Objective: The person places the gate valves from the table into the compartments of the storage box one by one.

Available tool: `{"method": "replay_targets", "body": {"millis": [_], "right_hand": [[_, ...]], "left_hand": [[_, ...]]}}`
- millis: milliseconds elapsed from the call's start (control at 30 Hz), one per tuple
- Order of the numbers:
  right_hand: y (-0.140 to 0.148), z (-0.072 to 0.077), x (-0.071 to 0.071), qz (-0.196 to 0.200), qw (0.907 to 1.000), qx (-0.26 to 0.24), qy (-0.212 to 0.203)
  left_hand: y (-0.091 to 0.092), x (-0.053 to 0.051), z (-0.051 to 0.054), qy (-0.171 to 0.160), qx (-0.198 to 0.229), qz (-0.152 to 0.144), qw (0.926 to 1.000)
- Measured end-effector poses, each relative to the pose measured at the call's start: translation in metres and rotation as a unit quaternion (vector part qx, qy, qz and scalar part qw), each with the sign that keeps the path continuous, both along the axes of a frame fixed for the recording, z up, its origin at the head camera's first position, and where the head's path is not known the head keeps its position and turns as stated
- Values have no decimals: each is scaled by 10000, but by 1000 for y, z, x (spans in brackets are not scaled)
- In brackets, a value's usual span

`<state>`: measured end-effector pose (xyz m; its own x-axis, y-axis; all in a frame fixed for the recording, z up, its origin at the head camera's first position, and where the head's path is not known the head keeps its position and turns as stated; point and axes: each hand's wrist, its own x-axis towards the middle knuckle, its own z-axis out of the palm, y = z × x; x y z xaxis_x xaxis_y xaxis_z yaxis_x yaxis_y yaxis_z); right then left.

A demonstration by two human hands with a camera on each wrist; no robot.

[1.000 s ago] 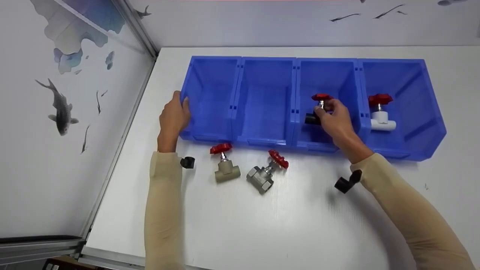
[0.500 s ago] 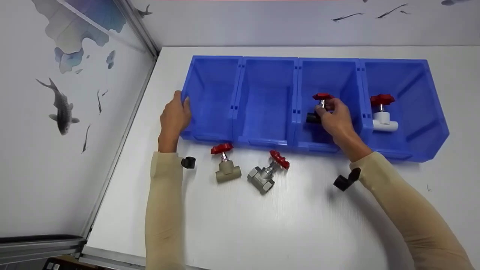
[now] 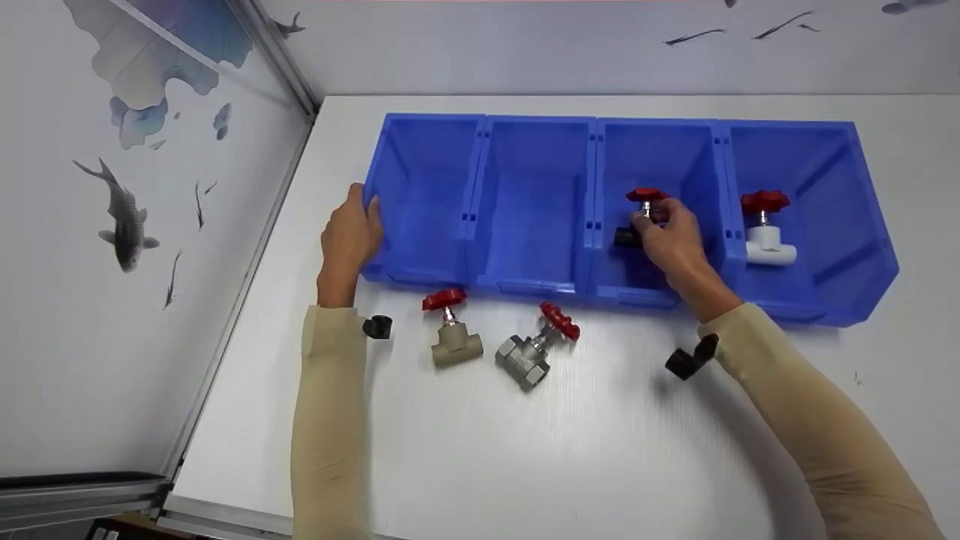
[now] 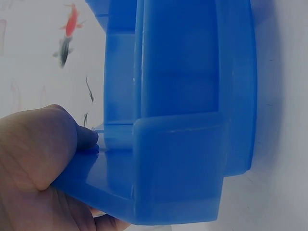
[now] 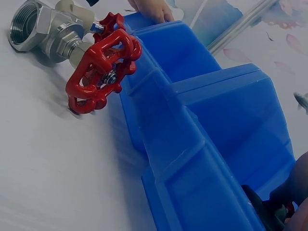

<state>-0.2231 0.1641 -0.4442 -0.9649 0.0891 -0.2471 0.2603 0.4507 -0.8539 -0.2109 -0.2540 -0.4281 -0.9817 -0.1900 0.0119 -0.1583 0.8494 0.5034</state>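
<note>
The head view looks down over the bare fingers (image 3: 373, 213); close wrist views, facing past them, share the blue open-topped plastic bins (image 3: 540, 225).

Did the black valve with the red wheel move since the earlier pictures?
No. In the head view, judged against the blue bin around it, the black valve shows no clear shift.

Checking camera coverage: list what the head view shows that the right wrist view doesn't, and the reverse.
Only head view: the white valve in the rightmost bin.
Only right wrist view: the threaded bore of the metal valve and pink petals on the wall.
Both: the metal valve itself, the beige valve, the black valve, the blue bins, the left hand and the right hand.
</note>
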Motion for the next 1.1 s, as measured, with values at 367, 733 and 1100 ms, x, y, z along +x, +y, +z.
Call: {"method": "replay_targets", "body": {"millis": [367, 733, 1100], "right_hand": [[-1, -4, -4, -10, 10000, -26, 75], [-2, -7, -7, -25, 10000, -38, -82], [-5, -8, -9, -95, 9997, -133, -199]], "left_hand": [[0, 1, -2, 104, 16, -7, 9999], [-1, 1, -1, 138, 24, -18, 9999], [-1, 1, -1, 164, 38, -21, 9999]]}}
